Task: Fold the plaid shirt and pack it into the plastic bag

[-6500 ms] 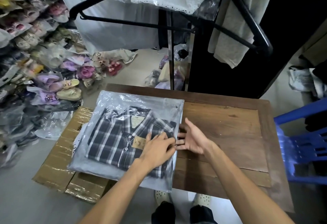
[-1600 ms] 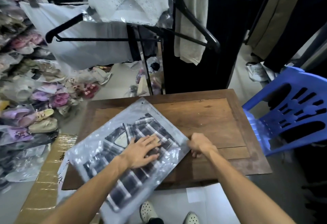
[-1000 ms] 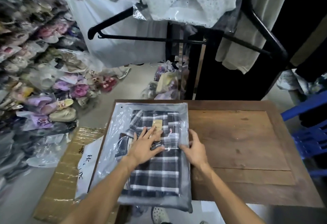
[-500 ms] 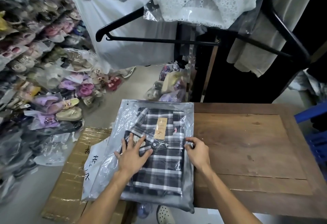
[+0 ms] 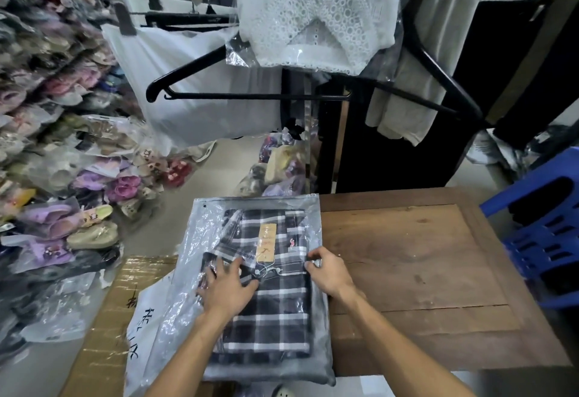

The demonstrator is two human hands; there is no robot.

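Plaid shirt [image 5: 269, 302] lying inside plastic bag [image 5: 200, 240], long axis 12–6. Left hand [image 5: 227, 291] pressing flat; right hand [image 5: 329, 274] pinching the 3 o'clock edge.

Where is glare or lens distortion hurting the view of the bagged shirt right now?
Head view: glare streaks the plastic bag left of the plaid shirt; wide-angle lens bows the table edges; left hand and right hand sharp.

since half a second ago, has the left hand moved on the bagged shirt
Yes. The left hand slid toward the person, down the plaid shirt, farther from the paper tag inside the plastic bag.
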